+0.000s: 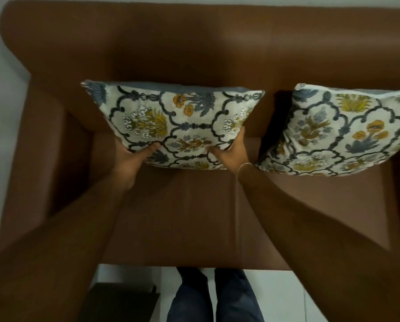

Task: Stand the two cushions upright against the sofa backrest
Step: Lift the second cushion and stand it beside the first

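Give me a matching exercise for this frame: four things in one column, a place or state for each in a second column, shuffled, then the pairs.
Things:
1. left cushion
2. right cushion
3. bracelet
4. trouser legs

Places or states:
A. on the right wrist
B. held at its lower corners by the left hand and the right hand
C. on the floor side of the sofa, at the bottom edge of the view
D. leaning against the backrest, no hand on it

Pairs: 1-B, 2-D, 3-A, 4-C
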